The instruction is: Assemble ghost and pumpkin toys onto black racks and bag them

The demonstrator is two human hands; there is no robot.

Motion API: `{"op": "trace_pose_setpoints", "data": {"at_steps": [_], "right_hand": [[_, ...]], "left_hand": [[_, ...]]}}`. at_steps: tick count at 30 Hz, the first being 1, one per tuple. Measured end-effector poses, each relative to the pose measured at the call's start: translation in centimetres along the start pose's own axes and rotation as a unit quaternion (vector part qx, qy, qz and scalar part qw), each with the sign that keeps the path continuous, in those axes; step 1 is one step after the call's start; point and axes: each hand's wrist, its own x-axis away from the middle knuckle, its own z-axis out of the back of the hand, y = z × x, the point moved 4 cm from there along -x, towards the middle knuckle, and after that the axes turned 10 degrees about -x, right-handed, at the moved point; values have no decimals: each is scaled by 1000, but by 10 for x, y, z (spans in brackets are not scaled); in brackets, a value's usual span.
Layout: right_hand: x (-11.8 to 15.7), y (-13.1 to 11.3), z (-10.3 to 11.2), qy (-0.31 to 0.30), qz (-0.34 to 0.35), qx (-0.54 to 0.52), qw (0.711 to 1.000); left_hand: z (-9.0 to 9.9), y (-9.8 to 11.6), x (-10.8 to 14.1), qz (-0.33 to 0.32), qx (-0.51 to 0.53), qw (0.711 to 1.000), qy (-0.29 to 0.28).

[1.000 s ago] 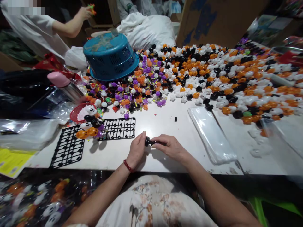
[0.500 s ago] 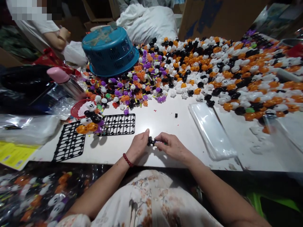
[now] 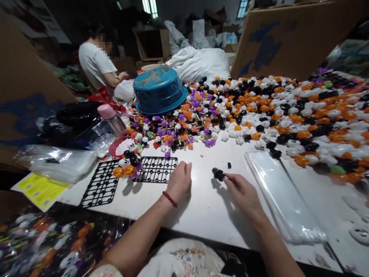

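My right hand [image 3: 240,190] pinches a small black piece [image 3: 218,174] between thumb and fingers, just above the white table. My left hand [image 3: 181,181] is curled and closed near the right end of a black plastic grid [image 3: 157,169]; whatever it may hold is hidden. A second black grid [image 3: 100,182] lies further left. Several orange, white, black and purple figures [image 3: 127,165] stand together where the two grids meet. A tiny black bit [image 3: 229,165] rests on the table beyond my right hand.
A large heap of small figures [image 3: 259,104] covers the back. Left of it are an upturned blue basket [image 3: 160,90], a pink-capped bottle [image 3: 111,117] and a red basket [image 3: 117,147]. Clear bags [image 3: 282,192] lie at right. A person in white [image 3: 96,63] works behind.
My hands have moved apart, and the black piece has gone right with my right hand. The view has tilted up and turned left, showing more of the room.
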Motion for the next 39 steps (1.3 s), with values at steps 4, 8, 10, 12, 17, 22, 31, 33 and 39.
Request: {"op": "trace_pose_setpoints", "data": {"at_steps": [4,8,10,12,17,22,31,33,39], "right_hand": [[-18,12,7,93,113,174,974],[-38,-6,-39,7,199,156,967],[-50,-21,-69,-38,229,150,961],[-61,-36,-95,-65,263,165,948],[-74,-42,-134,-134,269,226,927],[-67,-16,-108,-131,104,181,969],[-11,1,-56,-71,-117,26,990],[-2,8,-52,-63,-148,-7,987],[-15,24,-31,44,-156,-99,982]], "left_hand": [[24,-29,-54,76,-218,967,112],[26,-49,-89,103,-229,965,72],[26,-49,-92,101,-209,971,63],[25,-44,-85,101,-188,975,54],[7,-18,-51,10,80,991,-111],[2,-9,-64,1,113,984,-138],[-64,57,-160,-223,-78,969,-65],[-77,63,-166,-233,-88,966,-74],[-93,70,-145,-203,-71,972,-91]]}}
